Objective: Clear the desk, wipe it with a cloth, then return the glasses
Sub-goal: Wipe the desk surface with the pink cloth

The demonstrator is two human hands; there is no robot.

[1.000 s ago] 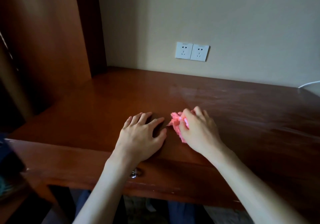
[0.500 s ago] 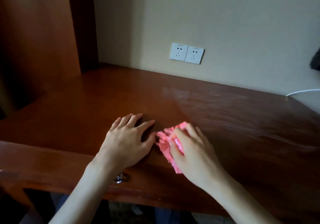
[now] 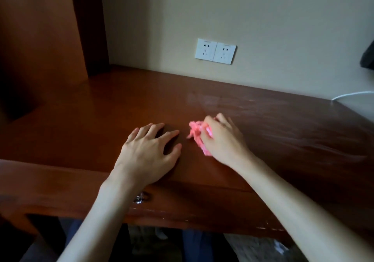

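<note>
a white double wall socket (image 3: 215, 51) is sitting on the beige wall (image 3: 263, 28), a white cable (image 3: 352, 95) is trailing at right, and a metal drawer knob (image 3: 141, 198) is showing below.

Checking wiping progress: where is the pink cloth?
In the head view, the pink cloth is bunched under the right hand on the desk, just right of the flat left hand.

Pink cloth (image 3: 197, 135): crumpled, bunched into wad, pressed flat against desk (image 3: 101, 116) surface near front edge, roughly mid-width. Only left part and lower tail visible. Desk: glossy reddish-brown wood, top bare, pale smeary streaks across right half toward back edge.
</note>
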